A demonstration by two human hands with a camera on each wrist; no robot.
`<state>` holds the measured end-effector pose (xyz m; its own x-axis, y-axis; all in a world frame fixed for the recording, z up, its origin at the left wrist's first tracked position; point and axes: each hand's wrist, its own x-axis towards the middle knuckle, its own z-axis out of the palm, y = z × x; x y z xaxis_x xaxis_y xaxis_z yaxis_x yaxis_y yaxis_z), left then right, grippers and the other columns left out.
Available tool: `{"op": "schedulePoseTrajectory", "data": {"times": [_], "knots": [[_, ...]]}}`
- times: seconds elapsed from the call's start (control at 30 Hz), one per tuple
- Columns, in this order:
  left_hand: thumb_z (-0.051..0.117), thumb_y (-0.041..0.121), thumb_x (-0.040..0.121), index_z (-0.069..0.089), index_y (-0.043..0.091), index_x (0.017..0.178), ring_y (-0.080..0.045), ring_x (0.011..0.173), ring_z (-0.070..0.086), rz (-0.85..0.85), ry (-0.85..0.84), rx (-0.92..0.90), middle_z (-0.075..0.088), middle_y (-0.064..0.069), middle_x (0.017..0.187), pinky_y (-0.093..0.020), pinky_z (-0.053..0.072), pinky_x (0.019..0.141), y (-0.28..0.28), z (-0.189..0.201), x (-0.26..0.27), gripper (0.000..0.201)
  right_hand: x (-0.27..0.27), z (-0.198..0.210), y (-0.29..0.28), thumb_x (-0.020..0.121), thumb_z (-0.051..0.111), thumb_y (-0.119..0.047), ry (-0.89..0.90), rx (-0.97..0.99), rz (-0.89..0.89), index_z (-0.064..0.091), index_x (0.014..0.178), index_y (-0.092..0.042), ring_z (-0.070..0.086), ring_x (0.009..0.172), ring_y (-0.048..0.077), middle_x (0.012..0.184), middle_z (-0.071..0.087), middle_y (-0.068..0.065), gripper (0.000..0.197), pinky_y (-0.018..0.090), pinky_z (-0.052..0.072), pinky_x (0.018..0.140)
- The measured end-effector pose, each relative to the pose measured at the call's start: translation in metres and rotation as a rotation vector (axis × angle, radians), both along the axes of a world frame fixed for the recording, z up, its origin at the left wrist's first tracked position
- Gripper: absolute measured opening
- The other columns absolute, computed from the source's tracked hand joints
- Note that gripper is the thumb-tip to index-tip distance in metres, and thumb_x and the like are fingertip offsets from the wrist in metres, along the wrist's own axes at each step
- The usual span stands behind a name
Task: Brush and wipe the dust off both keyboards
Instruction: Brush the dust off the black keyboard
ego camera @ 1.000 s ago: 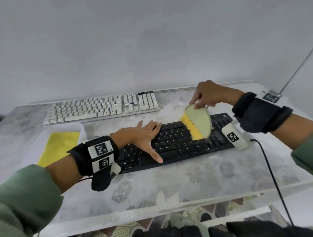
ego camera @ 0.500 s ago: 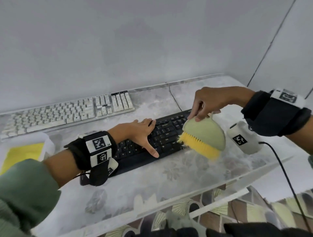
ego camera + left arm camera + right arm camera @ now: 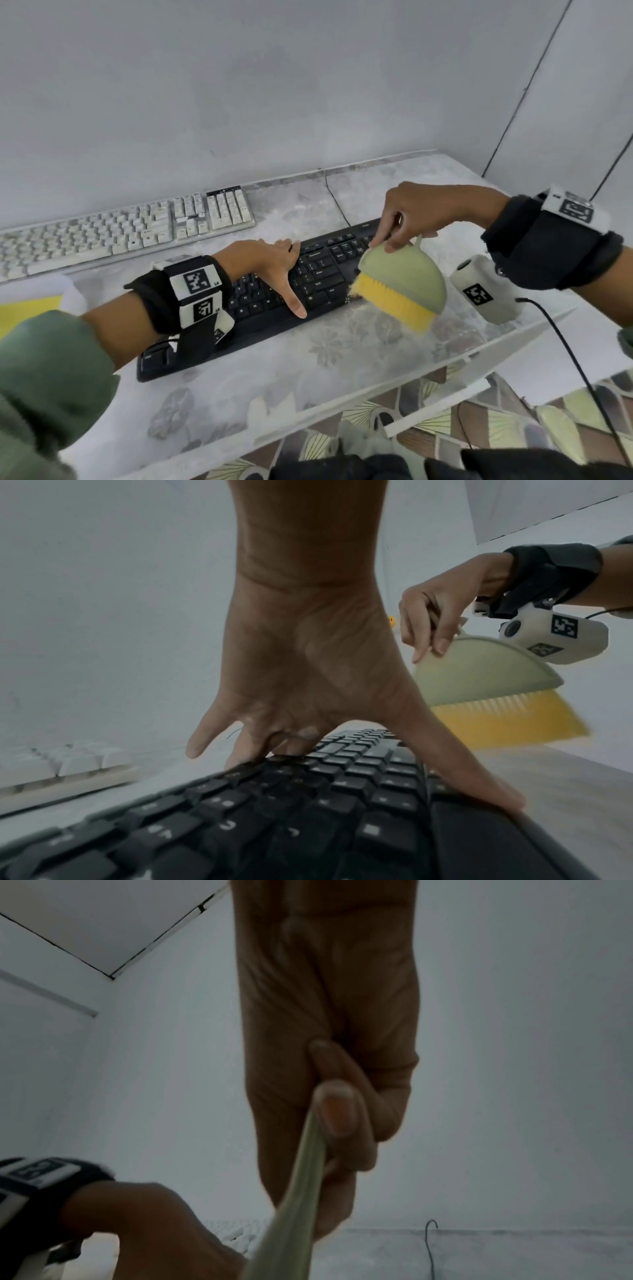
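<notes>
- The brush point(image 3: 400, 287), lying over the keys at centre frame a second ago, now hangs at the right end of the black keyboard point(image 3: 274, 301), centre-right of the head view; its yellow bristles reach past the keyboard's end over the worktop point(image 3: 342, 363).
- The right hand point(image 3: 421, 216) pinches the green back of the brush at its top edge, thumb on one face and fingers on the other, as the right wrist view confirms.
- The left hand point(image 3: 270, 263) remains spread flat on the black keyboard at centre frame, fingers straight, thumb on the front edge, gripping nothing; it braces the board.
- Judgement: one sweep along the black keyboard has run off its end, so dust is being driven onto the worktop. Brushing of this board looks well advanced.
- The white keyboard point(image 3: 120, 233) lies at upper left, untouched by either hand.
- A yellow cloth point(image 3: 24, 311) shows at the left edge; wiping appears still outstanding.
</notes>
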<state>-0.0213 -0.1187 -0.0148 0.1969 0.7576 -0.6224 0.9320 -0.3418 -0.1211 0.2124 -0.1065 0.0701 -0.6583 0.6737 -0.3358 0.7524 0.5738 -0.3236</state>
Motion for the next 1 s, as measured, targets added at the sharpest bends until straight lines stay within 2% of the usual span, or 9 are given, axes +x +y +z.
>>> {"op": "schedulePoseTrajectory", "data": {"times": [0.23, 0.4, 0.5, 0.63, 0.77, 0.83, 0.9, 0.93, 1.0], "knots": [[0.063, 0.082, 0.058, -0.021, 0.009, 0.148, -0.027, 0.147, 0.002, 0.018, 0.012, 0.027, -0.012, -0.009, 0.160, -0.051, 0.007, 0.119, -0.002, -0.005, 0.002, 0.143, 0.002, -0.001, -0.004, 0.077, 0.073, -0.012, 0.015, 0.016, 0.025, 0.075, 0.093, -0.019, 0.051, 0.049, 0.023, 0.045, 0.059, -0.020, 0.017, 0.029, 0.042, 0.056], [0.063, 0.082, 0.057, -0.019, 0.009, 0.148, -0.029, 0.147, 0.008, 0.048, -0.002, 0.036, -0.006, -0.008, 0.160, -0.051, 0.008, 0.118, -0.004, -0.005, 0.003, 0.143, 0.000, -0.002, -0.005, 0.078, 0.072, -0.012, -0.019, 0.002, 0.087, 0.075, 0.093, -0.019, 0.054, 0.052, 0.031, 0.046, 0.060, -0.018, 0.017, 0.029, 0.042, 0.058], [0.063, 0.082, 0.056, -0.020, 0.009, 0.148, -0.029, 0.146, 0.010, 0.065, -0.017, 0.036, -0.004, -0.008, 0.160, -0.050, 0.011, 0.118, -0.005, -0.005, 0.003, 0.144, 0.000, -0.001, 0.002, 0.077, 0.073, -0.013, 0.052, 0.098, 0.020, 0.075, 0.093, -0.018, 0.054, 0.051, 0.025, 0.044, 0.058, -0.020, 0.017, 0.028, 0.043, 0.059], [0.064, 0.083, 0.054, -0.018, 0.011, 0.149, -0.031, 0.145, 0.014, 0.082, -0.027, 0.043, -0.001, -0.005, 0.160, -0.049, 0.015, 0.118, -0.008, -0.005, 0.003, 0.145, -0.003, 0.001, -0.006, 0.077, 0.074, -0.014, -0.026, -0.010, 0.099, 0.075, 0.092, -0.022, 0.054, 0.052, 0.022, 0.048, 0.061, -0.018, 0.017, 0.027, 0.041, 0.056], [0.065, 0.081, 0.057, -0.014, 0.013, 0.150, -0.031, 0.144, 0.015, 0.098, -0.037, 0.059, 0.001, -0.004, 0.160, -0.049, 0.013, 0.118, -0.013, -0.004, 0.002, 0.140, -0.005, 0.005, 0.010, 0.079, 0.070, -0.007, 0.218, 0.180, -0.165, 0.073, 0.096, -0.012, 0.044, 0.032, 0.004, 0.047, 0.058, -0.007, 0.018, 0.015, 0.041, 0.046], [0.065, 0.080, 0.059, -0.014, 0.014, 0.151, -0.031, 0.143, 0.017, 0.102, -0.043, 0.068, 0.002, -0.004, 0.159, -0.049, 0.013, 0.117, -0.015, -0.004, 0.002, 0.138, -0.013, -0.008, 0.005, 0.080, 0.067, -0.002, 0.269, 0.212, -0.240, 0.071, 0.099, -0.005, 0.052, 0.036, 0.008, 0.062, 0.064, 0.001, 0.020, 0.009, 0.039, 0.040], [0.064, 0.080, 0.059, -0.014, 0.014, 0.151, -0.031, 0.143, 0.017, 0.102, -0.050, 0.074, 0.002, -0.004, 0.159, -0.050, 0.012, 0.118, -0.017, -0.005, 0.001, 0.137, -0.018, -0.021, -0.006, 0.080, 0.065, 0.000, 0.212, 0.151, -0.206, 0.071, 0.100, -0.002, 0.063, 0.055, 0.024, 0.076, 0.070, 0.006, 0.021, 0.010, 0.039, 0.041], [0.064, 0.079, 0.060, -0.015, 0.014, 0.150, -0.031, 0.143, 0.016, 0.103, -0.052, 0.075, 0.001, -0.005, 0.159, -0.050, 0.011, 0.118, -0.017, -0.005, 0.001, 0.137, -0.017, -0.022, -0.010, 0.081, 0.064, 0.000, 0.176, 0.114, -0.187, 0.071, 0.099, -0.002, 0.062, 0.055, 0.024, 0.073, 0.070, 0.002, 0.020, 0.010, 0.038, 0.040], [0.064, 0.079, 0.060, -0.015, 0.013, 0.150, -0.031, 0.144, 0.015, 0.104, -0.052, 0.069, 0.000, -0.005, 0.159, -0.050, 0.012, 0.118, -0.016, -0.005, 0.000, 0.137, -0.014, -0.016, -0.009, 0.081, 0.065, 0.000, 0.180, 0.098, -0.225, 0.071, 0.099, -0.003, 0.051, 0.037, 0.008, 0.057, 0.063, -0.010, 0.019, 0.010, 0.037, 0.037]]}}
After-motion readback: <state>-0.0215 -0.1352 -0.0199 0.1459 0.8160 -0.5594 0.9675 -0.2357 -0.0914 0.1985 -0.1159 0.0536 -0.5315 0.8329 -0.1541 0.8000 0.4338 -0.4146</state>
